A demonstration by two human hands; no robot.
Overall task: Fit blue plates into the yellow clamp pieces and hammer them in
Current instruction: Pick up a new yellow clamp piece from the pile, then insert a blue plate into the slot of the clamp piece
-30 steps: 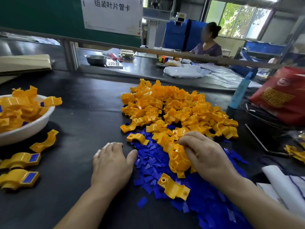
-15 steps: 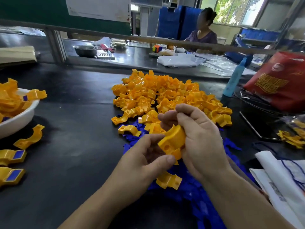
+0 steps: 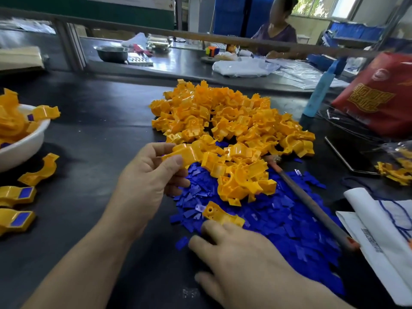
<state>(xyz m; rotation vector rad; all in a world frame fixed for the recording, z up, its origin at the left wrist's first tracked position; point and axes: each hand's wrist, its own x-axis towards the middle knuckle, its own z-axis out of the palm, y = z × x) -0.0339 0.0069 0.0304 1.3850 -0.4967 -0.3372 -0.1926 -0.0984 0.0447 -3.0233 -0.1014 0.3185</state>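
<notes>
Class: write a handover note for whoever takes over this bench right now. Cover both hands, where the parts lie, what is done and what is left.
Left hand: grips one yellow clamp piece; no plate visible in it.
Right hand: open, over the near edge of the blue plates.
Parts: yellow pile behind the plates; long-handled tool lying across them.
Done: two plated clamps at far left; pieces in the white bowl, some showing blue.
Left: plate the held piece, hammer it, then work through the pile.
</notes>
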